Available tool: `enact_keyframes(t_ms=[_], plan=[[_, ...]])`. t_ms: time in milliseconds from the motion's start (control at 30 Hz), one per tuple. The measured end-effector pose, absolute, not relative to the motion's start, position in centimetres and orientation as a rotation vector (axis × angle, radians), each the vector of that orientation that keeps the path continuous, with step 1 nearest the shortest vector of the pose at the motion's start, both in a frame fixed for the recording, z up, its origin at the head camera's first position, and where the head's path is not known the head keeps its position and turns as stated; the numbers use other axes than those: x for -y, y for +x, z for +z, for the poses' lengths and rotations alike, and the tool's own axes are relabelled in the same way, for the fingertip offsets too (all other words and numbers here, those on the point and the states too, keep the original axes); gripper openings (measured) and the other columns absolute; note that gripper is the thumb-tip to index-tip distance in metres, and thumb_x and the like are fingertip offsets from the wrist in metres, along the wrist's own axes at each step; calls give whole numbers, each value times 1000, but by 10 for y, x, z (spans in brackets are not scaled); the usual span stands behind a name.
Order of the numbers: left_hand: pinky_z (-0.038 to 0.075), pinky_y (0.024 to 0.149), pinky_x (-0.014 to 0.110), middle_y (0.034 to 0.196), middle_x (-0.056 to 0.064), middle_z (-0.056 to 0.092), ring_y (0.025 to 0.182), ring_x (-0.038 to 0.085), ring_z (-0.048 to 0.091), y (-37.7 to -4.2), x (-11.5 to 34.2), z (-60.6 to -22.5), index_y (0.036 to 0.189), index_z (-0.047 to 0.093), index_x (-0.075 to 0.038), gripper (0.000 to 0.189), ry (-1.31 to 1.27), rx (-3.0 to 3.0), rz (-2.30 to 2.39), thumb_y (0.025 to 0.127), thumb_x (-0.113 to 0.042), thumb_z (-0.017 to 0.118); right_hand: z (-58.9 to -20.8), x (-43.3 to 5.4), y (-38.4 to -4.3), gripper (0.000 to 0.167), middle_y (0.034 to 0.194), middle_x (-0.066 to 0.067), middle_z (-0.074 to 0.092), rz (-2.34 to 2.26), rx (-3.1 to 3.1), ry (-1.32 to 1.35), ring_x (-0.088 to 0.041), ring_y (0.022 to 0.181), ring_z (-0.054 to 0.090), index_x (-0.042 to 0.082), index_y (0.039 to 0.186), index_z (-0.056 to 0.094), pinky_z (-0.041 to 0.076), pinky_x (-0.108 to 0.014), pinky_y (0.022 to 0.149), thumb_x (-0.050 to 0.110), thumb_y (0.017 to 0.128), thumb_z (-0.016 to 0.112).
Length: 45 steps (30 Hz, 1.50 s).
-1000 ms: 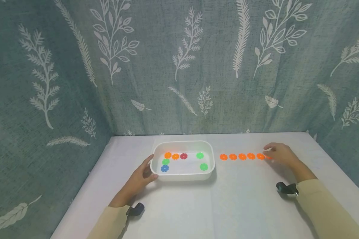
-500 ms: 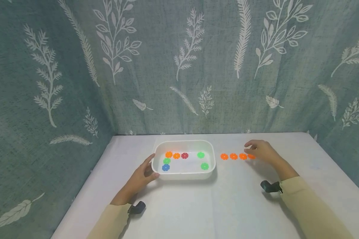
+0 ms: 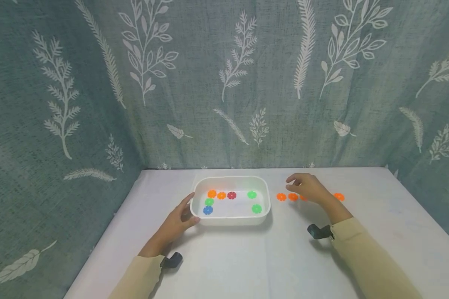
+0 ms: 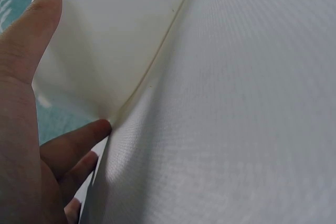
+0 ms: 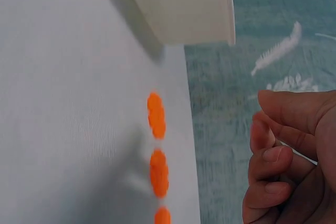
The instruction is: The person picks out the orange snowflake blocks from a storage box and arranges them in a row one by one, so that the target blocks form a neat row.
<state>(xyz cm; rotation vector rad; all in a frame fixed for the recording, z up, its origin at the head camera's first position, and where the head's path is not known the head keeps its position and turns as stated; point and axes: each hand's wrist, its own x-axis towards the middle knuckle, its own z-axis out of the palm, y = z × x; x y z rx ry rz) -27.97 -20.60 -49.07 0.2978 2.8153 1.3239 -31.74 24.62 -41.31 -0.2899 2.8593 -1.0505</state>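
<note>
At the left end of a white plastic tray, my left hand holds the corner. In the left wrist view the thumb lies along the tray's wall, with the other fingers round the corner. Inside the tray lie flower-shaped plastic discs: an orange disc, another orange one, a red disc, a blue disc and several green discs. My right hand hovers over a row of orange discs, fingers loosely bent, nothing seen between them. It hides part of the row.
White cloth covers the table. A patterned green curtain hangs along the back and left edges. One orange disc shows at the row's right end, beyond the right hand. A dark wrist device sits by the left sleeve.
My right hand has moved left along the row, from its right end to near its left part, uncovering the rightmost disc. The left hand stays at the tray; the discs appear unmoved.
</note>
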Motion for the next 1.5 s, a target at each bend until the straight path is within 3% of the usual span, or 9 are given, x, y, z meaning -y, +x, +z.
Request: enact_keyframes(t_ms=[333,567,900,1167,1433,1500], plan=[[19,105,70,148,11,43,137,34,37,-280,208,-488,153,25,-38,94,340,-2825,1348,76,-56,76,-410,-215,-327,37,98,-7,65,-1166,-2841,-351,-25,85,61,6,123,64,52,-39,72,29,95,64],[20,105,70,148,11,44,136,34,38,-276,208,-492,153,25,-37,94,360,-2836,1334,77,-55,76,-405,-183,-327,35,95,-5,66,-1283,-2767,-401,-32,87,63,8,124,64,53,-37,69,27,95,65],[19,106,69,147,11,45,136,34,39,-277,208,-494,153,26,-38,95,342,-2823,1364,75,-55,77,-403,-141,-334,33,94,-3,64,-1293,-2715,-484,-30,85,62,10,121,66,51,-36,66,29,95,65],[21,105,70,147,12,45,135,35,40,-278,207,-490,153,25,-36,94,353,-2851,1342,76,-56,76,-400,-111,-342,29,94,-1,63,-1221,-2707,-603,-18,82,60,10,118,68,51,-35,70,26,94,66],[21,105,69,149,12,42,136,35,38,-277,206,-489,154,25,-34,94,357,-2836,1334,78,-54,76,-404,-86,-343,27,90,-1,66,-1185,-2668,-607,-27,82,64,9,115,68,52,-33,67,24,93,67],[20,105,68,150,12,40,137,35,37,-277,205,-489,154,25,-33,94,354,-2831,1331,78,-54,75,-407,-79,-344,27,90,-4,67,-1168,-2664,-611,-24,80,64,8,115,68,52,-33,69,24,93,67]])
